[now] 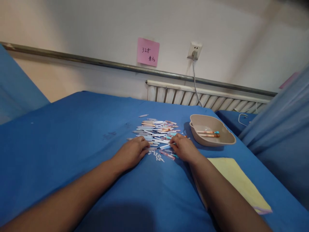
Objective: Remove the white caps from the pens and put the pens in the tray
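Pen parts (154,129) lie in a loose pile on the blue cloth, with grey, blue and peach barrels on the left and thin white refills among them. My left hand (135,152) rests at the pile's near left side, fingers curled in by a grey barrel (152,149); what its fingertips hold is hidden. At the right side, my right hand (184,147) pinches at the end of a white and light-blue pen part (165,146). Small white pen tips (158,157) are scattered just in front, beside a clear pinkish pen piece (167,155).
A beige bin (212,120) holding two pens (208,133) stands right of the pile. The folded yellow cloth (238,180) lies under and beside my right forearm. A radiator (173,93), a metal rail (116,65) and a plugged-in socket (194,51) are behind.
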`<control>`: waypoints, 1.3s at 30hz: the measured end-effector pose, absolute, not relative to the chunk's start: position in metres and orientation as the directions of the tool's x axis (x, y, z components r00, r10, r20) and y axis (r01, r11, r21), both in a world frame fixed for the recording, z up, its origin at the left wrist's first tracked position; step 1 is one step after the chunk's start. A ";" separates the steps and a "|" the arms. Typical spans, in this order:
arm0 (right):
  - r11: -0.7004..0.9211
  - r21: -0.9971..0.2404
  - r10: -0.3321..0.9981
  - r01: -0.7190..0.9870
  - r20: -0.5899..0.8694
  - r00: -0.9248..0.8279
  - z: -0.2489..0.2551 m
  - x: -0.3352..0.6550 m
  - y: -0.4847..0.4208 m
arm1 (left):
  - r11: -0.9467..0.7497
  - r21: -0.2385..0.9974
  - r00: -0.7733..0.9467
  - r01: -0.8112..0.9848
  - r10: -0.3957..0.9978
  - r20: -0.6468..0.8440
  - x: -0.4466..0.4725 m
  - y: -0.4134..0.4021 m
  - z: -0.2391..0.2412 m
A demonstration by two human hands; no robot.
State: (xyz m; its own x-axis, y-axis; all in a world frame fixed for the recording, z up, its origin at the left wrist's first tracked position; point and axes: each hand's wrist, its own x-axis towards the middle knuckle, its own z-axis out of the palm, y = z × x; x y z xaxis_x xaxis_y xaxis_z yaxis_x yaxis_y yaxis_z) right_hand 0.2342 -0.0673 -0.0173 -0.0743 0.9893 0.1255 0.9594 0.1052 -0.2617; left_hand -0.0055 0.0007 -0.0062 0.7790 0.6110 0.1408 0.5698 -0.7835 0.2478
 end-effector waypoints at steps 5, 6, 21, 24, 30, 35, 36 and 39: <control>0.153 -0.235 0.985 0.960 0.111 -0.130 -0.016 0.236 -0.069 | -0.758 0.310 0.762 0.574 0.633 0.138 -0.006 -0.009 -0.002; 0.168 -0.229 0.983 0.959 0.117 -0.144 -0.016 0.236 -0.069 | -0.746 0.322 0.754 0.582 0.644 0.131 -0.006 -0.010 -0.001; 0.226 -0.590 0.952 0.775 0.303 -0.047 -0.031 0.236 -0.060 | -0.449 0.718 0.641 0.531 0.768 0.007 -0.018 0.009 0.005; 0.167 -0.685 0.961 0.709 0.274 0.038 -0.034 0.235 -0.059 | -0.459 0.716 0.623 0.527 0.781 0.043 -0.021 0.013 0.009; 0.110 -0.798 0.974 0.592 0.206 0.096 -0.034 0.229 -0.061 | -0.500 0.618 0.522 0.606 0.837 0.165 -0.025 0.020 0.004; 0.095 -0.883 0.968 0.460 0.191 0.165 -0.034 0.228 -0.060 | -0.513 0.584 0.541 0.629 0.829 0.145 -0.027 0.023 -0.002; 0.094 -0.895 0.962 0.436 0.195 0.192 -0.034 0.229 -0.059 | -0.517 0.569 0.545 0.639 0.827 0.139 -0.027 0.022 -0.002; 0.087 -0.923 0.955 0.375 0.184 0.231 -0.034 0.230 -0.058 | -0.542 0.548 0.575 0.637 0.808 0.129 -0.027 0.021 0.000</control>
State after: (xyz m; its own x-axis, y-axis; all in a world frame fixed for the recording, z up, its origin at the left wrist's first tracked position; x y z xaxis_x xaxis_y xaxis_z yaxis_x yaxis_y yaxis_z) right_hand 0.2299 -0.0583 -0.0342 0.2312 0.9554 0.1839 0.3749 0.0870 -0.9230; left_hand -0.0271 0.0207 -0.0001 0.5754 0.8076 0.1295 0.6370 -0.5418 0.5483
